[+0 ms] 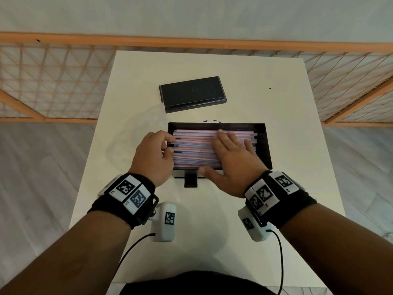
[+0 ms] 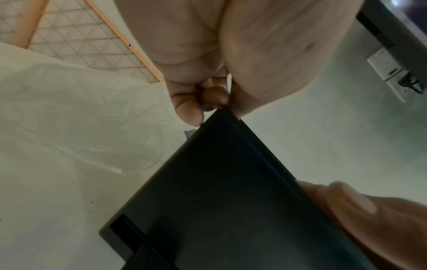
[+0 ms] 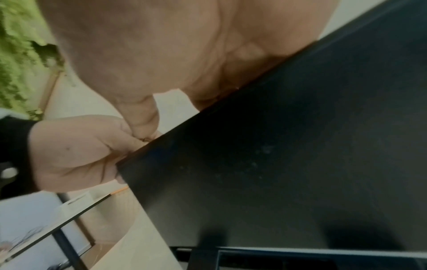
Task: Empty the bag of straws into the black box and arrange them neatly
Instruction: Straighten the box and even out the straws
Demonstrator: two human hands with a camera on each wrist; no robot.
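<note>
The open black box [image 1: 263, 150] sits mid-table, filled with pink, blue and white straws [image 1: 195, 152] lying lengthwise. My left hand [image 1: 169, 145] is at the box's left end, fingers curled over its left wall against the straw ends. The left wrist view shows those fingers [image 2: 189, 111] hooked on the box [image 2: 231, 201] corner. My right hand [image 1: 231, 145] lies flat on the right half of the straws, thumb on the near rim. The right wrist view shows the palm [image 3: 184, 54] over the box's edge [image 3: 300, 146]. The clear bag [image 2: 80, 127] lies flat, left of the box.
The black lid [image 1: 191, 93] lies behind the box, angled on the white table [image 1: 191, 231]. A latch tab [image 1: 190, 179] sticks out from the box's near side. A wooden lattice fence [image 1: 53, 81] rings the table's far side.
</note>
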